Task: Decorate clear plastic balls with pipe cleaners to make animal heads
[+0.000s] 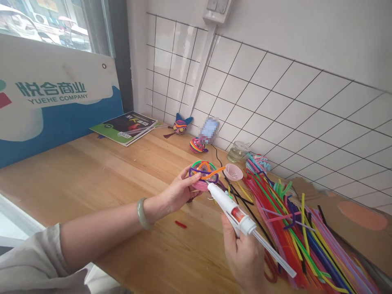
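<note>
Between the fingers and thumb of my left hand [180,185] is a round pipe-cleaner craft [204,175] with pink, purple, green and orange strands. One orange strand juts out from it to the right. My right hand [245,257] grips a white glue gun [228,202] by its handle. The nozzle points up and left and meets, or nearly meets, the lower right edge of the craft; I cannot tell which. A clear glue stick [277,255] sticks out of the gun's rear. Below the craft, a short red piece [180,224] lies on the table.
Bundles of coloured pipe cleaners [294,232] cover the right side, with scissor handles [270,265] partly under my right hand. Behind stand a pink bowl [234,172], a glass jar [237,152], a phone [209,130] and a blue-eared craft [180,123]. A magazine [128,127] lies left.
</note>
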Demonstrator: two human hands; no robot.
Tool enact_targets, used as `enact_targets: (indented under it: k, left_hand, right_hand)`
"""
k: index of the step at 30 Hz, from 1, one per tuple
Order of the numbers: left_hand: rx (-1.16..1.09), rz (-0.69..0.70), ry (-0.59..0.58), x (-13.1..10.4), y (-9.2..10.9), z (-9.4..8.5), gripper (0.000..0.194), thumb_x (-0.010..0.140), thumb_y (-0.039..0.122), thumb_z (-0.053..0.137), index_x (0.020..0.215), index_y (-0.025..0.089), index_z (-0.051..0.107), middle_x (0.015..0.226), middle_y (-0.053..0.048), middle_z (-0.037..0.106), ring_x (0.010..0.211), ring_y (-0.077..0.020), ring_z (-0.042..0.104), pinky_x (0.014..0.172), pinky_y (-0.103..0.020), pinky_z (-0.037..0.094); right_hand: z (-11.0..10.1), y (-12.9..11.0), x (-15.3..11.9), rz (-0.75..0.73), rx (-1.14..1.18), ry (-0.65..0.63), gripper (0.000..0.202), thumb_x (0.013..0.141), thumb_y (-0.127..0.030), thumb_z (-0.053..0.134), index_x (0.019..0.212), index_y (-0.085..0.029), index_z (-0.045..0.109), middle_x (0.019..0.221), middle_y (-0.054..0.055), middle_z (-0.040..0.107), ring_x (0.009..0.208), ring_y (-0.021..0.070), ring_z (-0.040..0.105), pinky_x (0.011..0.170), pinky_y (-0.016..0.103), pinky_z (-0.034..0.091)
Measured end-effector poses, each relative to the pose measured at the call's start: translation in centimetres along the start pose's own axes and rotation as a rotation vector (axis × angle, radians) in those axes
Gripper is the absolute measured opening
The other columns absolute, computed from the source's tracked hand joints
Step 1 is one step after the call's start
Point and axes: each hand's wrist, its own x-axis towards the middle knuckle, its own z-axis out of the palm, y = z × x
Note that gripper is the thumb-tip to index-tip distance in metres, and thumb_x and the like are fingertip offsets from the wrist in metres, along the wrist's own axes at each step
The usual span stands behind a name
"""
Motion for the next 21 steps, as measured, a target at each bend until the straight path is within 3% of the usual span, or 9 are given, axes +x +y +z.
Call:
enact_targets:
  k: [8, 21]
  left_hand:
    - [0.011, -0.026, 0.004, -0.07, -0.03, 0.04, 0.047, 0.075, 0.035, 0.078, 0.117, 0.029, 0.059, 0.11, -0.004, 0.069, 0.093, -0.0177, 0.066, 0.082, -0.029, 0.045]
    - [0.008, -0.045, 0.012, 0.06, -0.23, -0.05, 0.043, 0.076, 0.036, 0.077, 0.114, 0.027, 0.059, 0.11, -0.004, 0.068, 0.093, -0.0164, 0.065, 0.081, -0.028, 0.045]
  right_hand:
    - [0.02, 0.02, -0.2, 0.001, 0.034, -0.011, 0.026, 0.098, -0.033, 0.049, 0.098, -0.01, 0.063, 0.075, 0.013, 0.073, 0.06, 0.021, 0.07, 0.052, 0.027, 0.051]
    - [-0.06, 0.16, -0.14, -0.015, -0.043, 0.009, 0.027, 0.097, -0.033, 0.051, 0.091, -0.01, 0.062, 0.063, 0.01, 0.068, 0.047, 0.0189, 0.062, 0.044, 0.028, 0.044]
